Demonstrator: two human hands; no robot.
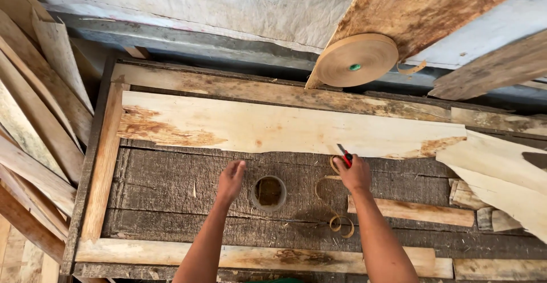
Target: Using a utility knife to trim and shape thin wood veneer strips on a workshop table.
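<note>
Holding a red-handled cutter [344, 156] in a closed grip, the right hand [353, 173] meets the pale veneer sheet [273, 128] at its 5 o'clock edge, loose tape [336, 214] curling below on the bench [171, 186], while the left hand [231, 179] hovers empty, grip loosely open, at 9 o'clock of the tin [268, 193]; nothing looks joined yet.

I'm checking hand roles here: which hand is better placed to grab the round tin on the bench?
Left, probably. The left hand hovers empty beside the round tin, while the right hand already grips a red-handled tool farther away.

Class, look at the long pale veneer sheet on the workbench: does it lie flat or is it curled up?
Flat: the veneer sheet lies spread full length across the workbench.
</note>
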